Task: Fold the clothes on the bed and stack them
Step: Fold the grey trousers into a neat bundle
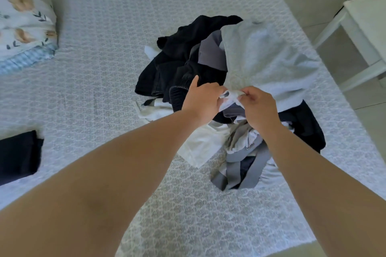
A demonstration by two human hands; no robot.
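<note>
A heap of unfolded clothes [177,64] lies on the bed [104,48], right of centre: black, grey and white pieces tangled together. A light grey garment [267,60] drapes over the top right of the heap. My left hand [203,100] and my right hand [258,106] meet over the heap's middle, and both pinch a bunched edge of that light grey garment, knuckles almost touching. A white piece [200,148] and a grey strap-like piece [240,173] spill toward me. One folded dark garment [18,156] sits at the bed's left edge.
A floral pillow [25,16] lies at the far left of the bed. A white table [367,33] stands on the tiled floor to the right of the bed. The patterned bedspread shows between the heap and the folded garment.
</note>
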